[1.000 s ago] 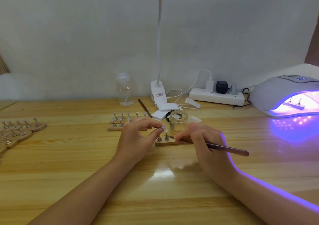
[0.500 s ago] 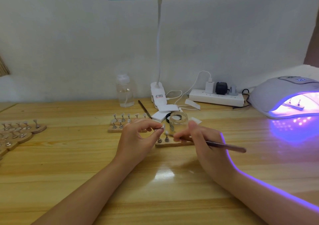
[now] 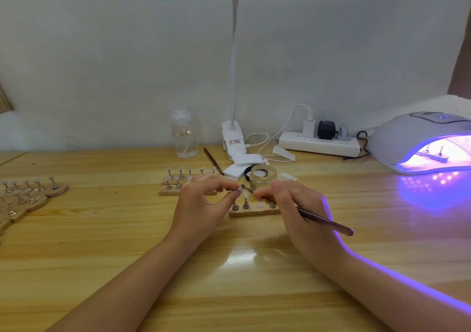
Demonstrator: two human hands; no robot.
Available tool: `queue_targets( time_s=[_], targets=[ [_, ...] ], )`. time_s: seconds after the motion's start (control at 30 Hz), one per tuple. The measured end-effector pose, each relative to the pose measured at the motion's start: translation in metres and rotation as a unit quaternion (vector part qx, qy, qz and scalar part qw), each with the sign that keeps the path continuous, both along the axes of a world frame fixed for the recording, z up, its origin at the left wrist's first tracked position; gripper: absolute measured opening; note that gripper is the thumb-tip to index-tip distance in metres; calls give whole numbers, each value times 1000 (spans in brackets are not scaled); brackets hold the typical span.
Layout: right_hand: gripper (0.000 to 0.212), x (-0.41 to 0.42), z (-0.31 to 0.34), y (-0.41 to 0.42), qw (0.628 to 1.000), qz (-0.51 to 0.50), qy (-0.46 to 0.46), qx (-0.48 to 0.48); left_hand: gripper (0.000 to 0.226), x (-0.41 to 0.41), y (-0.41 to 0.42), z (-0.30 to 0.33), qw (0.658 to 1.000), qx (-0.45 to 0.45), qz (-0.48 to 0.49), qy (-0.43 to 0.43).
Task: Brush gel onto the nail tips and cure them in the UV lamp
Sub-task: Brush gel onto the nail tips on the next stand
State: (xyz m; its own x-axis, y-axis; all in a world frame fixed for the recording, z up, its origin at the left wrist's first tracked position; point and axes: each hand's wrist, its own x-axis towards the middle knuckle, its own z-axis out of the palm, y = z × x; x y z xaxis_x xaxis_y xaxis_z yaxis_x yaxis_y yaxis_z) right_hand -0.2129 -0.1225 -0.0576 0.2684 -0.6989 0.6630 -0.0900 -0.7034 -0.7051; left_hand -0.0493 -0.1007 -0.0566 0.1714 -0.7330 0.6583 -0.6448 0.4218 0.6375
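Observation:
My left hand (image 3: 201,204) pinches a small nail tip on its metal peg (image 3: 236,191) just above a short wooden holder (image 3: 254,210). On that holder stand other pegs, one with a white nail tip (image 3: 246,199). My right hand (image 3: 298,209) grips a slim brown brush (image 3: 326,222), and the bristle end touches the pinched tip. Behind both hands is an open glass gel jar (image 3: 263,176). The UV lamp (image 3: 418,143) glows violet at the right, with a holder of pegs (image 3: 435,153) inside it.
A second holder of nail tips (image 3: 178,182) lies behind my left hand. Several more wooden holders (image 3: 28,194) sit at the table's left edge. At the back are a clear bottle (image 3: 184,135), a clip desk lamp (image 3: 233,140), a power strip (image 3: 318,144), white pads and a spare brush (image 3: 212,161).
The brush tip has shifted slightly left onto the pinched nail tip, and the brush handle has dipped a little. Both hands stay in the same place.

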Motion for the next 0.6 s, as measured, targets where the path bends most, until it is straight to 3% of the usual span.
queue_targets(
  time_s=[0.1, 0.23, 0.33, 0.47, 0.6],
  targets=[
    [38, 0, -1, 1, 999, 18, -29, 0, 25, -1, 0, 1, 1000, 5, 0, 6],
    [34, -1, 0, -1, 1000, -8, 16, 1, 22, 0, 0, 0, 1000, 11, -1, 8],
    [38, 0, 0, 2, 999, 27, -22, 0, 20, 0, 0, 0, 1000, 9, -5, 11],
    [35, -2, 1, 0, 1000, -6, -12, -15, 14, 0, -1, -1, 1000, 6, -7, 10],
    [41, 0, 0, 1, 1000, 27, -9, 2, 21, 0, -2, -1, 1000, -16, -9, 14]
  ],
)
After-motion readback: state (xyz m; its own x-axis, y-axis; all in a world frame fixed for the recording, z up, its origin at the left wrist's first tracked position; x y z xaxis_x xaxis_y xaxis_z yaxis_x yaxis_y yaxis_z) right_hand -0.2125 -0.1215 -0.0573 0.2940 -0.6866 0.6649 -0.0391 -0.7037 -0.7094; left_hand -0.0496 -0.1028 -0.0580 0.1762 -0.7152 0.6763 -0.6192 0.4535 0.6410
